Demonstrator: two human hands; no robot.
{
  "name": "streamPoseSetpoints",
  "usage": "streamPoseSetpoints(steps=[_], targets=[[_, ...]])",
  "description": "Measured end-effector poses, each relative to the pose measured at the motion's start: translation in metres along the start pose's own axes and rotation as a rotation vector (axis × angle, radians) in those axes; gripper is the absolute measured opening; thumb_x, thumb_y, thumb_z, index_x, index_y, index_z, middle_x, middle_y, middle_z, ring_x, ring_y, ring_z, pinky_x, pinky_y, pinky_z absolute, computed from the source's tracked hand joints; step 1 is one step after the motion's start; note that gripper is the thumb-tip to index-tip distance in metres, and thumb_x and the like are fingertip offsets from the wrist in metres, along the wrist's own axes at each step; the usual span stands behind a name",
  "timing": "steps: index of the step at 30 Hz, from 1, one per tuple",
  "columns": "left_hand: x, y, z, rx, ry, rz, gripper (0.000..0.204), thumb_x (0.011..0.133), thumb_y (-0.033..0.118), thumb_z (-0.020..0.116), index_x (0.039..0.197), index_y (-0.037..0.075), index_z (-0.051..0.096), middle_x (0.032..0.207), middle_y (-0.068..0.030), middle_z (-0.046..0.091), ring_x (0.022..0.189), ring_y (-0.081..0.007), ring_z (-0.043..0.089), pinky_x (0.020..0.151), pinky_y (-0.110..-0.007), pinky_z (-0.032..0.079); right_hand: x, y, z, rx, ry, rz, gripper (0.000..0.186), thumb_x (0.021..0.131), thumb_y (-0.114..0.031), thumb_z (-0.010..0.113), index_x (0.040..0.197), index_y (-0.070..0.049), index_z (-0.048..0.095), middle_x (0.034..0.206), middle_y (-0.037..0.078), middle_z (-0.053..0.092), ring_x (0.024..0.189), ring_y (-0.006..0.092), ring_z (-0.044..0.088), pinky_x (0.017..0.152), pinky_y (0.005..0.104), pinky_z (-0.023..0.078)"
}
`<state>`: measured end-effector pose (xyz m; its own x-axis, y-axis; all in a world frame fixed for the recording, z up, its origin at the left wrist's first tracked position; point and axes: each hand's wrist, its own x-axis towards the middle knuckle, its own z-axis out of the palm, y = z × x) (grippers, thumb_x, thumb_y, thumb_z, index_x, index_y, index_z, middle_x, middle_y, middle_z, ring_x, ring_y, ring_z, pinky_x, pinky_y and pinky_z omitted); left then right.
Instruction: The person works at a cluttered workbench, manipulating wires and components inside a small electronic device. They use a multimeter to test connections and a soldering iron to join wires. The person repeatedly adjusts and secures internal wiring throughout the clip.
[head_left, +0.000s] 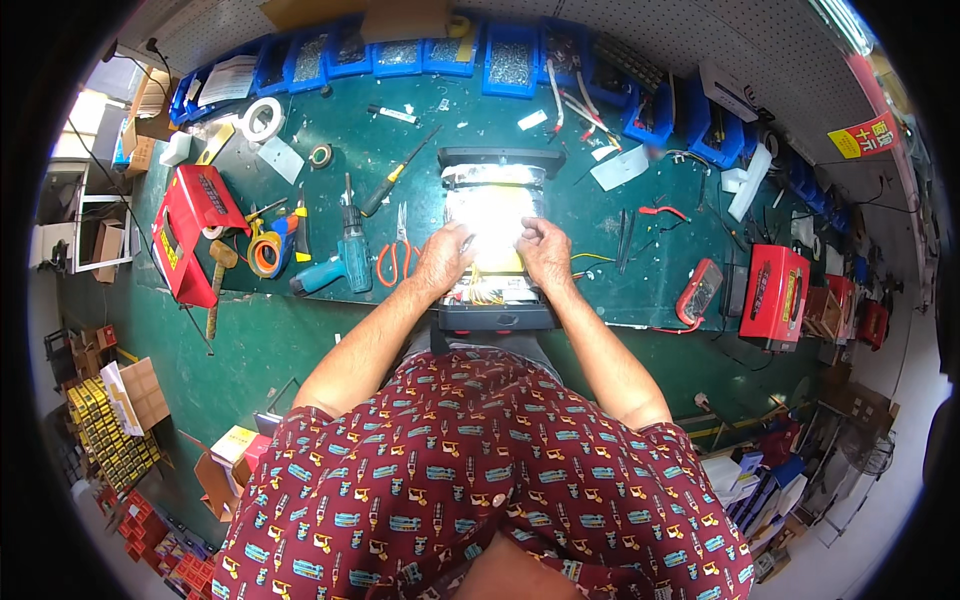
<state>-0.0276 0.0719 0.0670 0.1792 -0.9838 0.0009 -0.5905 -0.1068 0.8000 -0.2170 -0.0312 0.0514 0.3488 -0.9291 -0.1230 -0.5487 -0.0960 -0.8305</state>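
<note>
An opened electronic unit [497,315] with dark end panels and yellow wires sits at the bench's front edge, its middle washed out by glare. My left hand [442,258] is at its left side, fingers curled into the glare on something I cannot make out. Opposite it, my right hand [546,255] has its fingers bent and pinched at the right side; what they hold is hidden by the brightness. Just left of the unit lie orange-handled scissors [385,262] and a teal drill [355,250]. A screwdriver [383,188] lies farther back.
Blue parts bins [510,60] line the back of the green bench [600,130]. Red housings [198,215] [775,297], tape rolls [262,120], a mallet [219,260] and a red meter [700,292] lie around. Loose cables [655,210] are at the right. Cartons [140,395] stand lower left.
</note>
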Motion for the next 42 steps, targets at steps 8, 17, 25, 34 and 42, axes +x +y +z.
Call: streamPoseSetpoints(steps=[8,17,25,34,42], targets=[[0.001,0.006,-0.002,-0.034,0.006,-0.009,0.022,0.083,0.011,0.070,0.099,-0.003,0.064,0.095,-0.0225,0.063,0.092,-0.0412,0.063,0.079,-0.046,0.050,-0.001,0.004,0.002,-0.023,0.010,-0.010,0.016,0.076,-0.007,0.068,0.090,0.000,0.068,0.082,0.020,0.066,0.076,0.0358,0.068,0.071,0.0421,0.054],[0.006,-0.004,0.003,-0.080,-0.032,0.009,0.019,0.083,0.010,0.070,0.092,-0.002,0.059,0.085,-0.0208,0.059,0.083,-0.0404,0.061,0.074,-0.047,0.049,0.000,0.004,0.002,-0.081,0.001,-0.066,0.018,0.075,-0.007,0.067,0.091,0.000,0.073,0.086,0.022,0.067,0.080,0.0382,0.069,0.073,0.0428,0.055],[0.012,-0.012,0.011,0.038,-0.159,0.018,0.019,0.085,0.011,0.067,0.095,-0.002,0.057,0.088,-0.0234,0.061,0.087,-0.0437,0.062,0.075,-0.049,0.050,-0.006,0.003,0.009,-0.073,0.049,-0.091,0.024,0.076,-0.004,0.069,0.099,0.000,0.076,0.088,0.022,0.067,0.081,0.0377,0.068,0.075,0.0422,0.055],[0.017,-0.018,0.014,0.097,-0.172,0.054,0.018,0.087,0.009,0.065,0.099,-0.004,0.060,0.085,-0.0229,0.064,0.081,-0.0411,0.065,0.073,-0.046,0.053,-0.008,0.001,0.007,-0.181,0.053,-0.161,0.025,0.076,-0.004,0.071,0.100,0.001,0.075,0.086,0.021,0.066,0.083,0.0346,0.068,0.076,0.0405,0.055],[-0.037,-0.051,-0.011,-0.335,0.132,-0.157,0.020,0.093,0.008,0.062,0.109,-0.004,0.066,0.084,-0.0092,0.068,0.075,-0.0129,0.064,0.067,-0.030,0.053,-0.017,0.010,-0.003,0.153,0.084,-0.012,0.032,0.083,-0.005,0.066,0.113,0.006,0.071,0.103,0.018,0.074,0.088,0.0192,0.072,0.082,0.0309,0.056]])
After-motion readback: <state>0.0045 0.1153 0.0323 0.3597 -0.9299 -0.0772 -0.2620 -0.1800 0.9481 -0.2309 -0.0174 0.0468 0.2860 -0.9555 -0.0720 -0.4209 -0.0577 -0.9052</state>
